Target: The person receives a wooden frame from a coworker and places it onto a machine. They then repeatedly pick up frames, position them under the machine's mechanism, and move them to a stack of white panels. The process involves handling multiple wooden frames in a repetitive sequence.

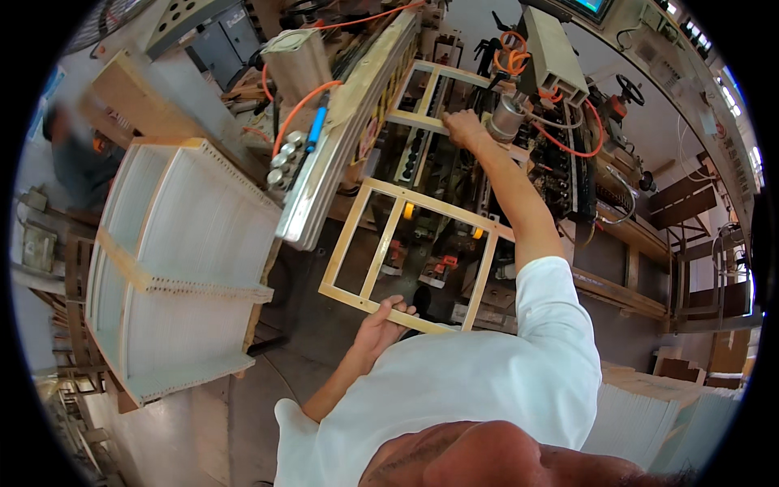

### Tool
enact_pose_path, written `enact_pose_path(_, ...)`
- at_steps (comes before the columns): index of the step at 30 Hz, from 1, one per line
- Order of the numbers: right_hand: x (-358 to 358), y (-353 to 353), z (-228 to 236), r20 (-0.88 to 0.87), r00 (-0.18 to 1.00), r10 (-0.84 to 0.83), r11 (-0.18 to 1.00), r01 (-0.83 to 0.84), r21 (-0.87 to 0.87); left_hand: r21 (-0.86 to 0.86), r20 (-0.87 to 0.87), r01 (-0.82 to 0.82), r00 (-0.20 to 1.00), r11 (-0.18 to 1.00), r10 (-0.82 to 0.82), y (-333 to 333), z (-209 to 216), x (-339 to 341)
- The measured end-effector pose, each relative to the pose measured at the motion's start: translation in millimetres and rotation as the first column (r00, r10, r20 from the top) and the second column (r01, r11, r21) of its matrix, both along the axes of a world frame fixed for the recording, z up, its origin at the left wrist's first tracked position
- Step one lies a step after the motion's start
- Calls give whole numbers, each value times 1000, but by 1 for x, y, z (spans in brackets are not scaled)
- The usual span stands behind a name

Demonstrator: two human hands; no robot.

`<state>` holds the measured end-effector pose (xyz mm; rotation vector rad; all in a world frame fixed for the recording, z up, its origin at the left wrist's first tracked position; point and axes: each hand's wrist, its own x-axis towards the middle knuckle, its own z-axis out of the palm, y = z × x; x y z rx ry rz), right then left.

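A pale wooden frame (382, 248) with an inner crossbar lies level just in front of my body, above the machine's near end. My left hand (381, 326) is closed round its near rail, thumb on top. At arm's length, a second wooden frame (415, 120) sits deeper in the machine, between its metal beam and its cylinder. My right hand (466, 128) is closed on that far frame's near rail, close to its right corner; part of the grip is hidden. Two yellow rollers (409, 211) show under the near frame's far rail.
The machine's long metal beam (324, 174) runs along the left, with a blue pen-shaped item (317, 128) on it. A metal cylinder (506, 120) and orange hoses (599, 138) crowd my right hand. A tall stack of white-edged panels (203, 219) stands left; a blurred person (81, 158) is beyond.
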<state>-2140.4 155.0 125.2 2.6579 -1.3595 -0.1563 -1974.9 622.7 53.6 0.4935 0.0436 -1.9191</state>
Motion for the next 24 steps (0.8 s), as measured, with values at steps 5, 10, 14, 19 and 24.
enact_pose_path(5,10,-8,-11,107,987,-123,991,117,57,6,23,-68,997,998,68,55,8,25)
enact_pose_path(10,17,-10,-14,161,973,-162,980,140,142,161,26,-272,962,949,271,104,-25,53)
enact_pose_path(14,3,-20,-29,204,975,-84,996,79,31,303,232,-437,896,847,379,119,-97,83)
enact_pose_path(19,8,-15,-11,43,999,-27,998,24,51,413,457,-567,806,713,376,114,-165,102)
enact_pose_path(24,8,-25,-8,-23,999,-49,995,51,86,408,552,-606,760,683,343,93,-169,94)
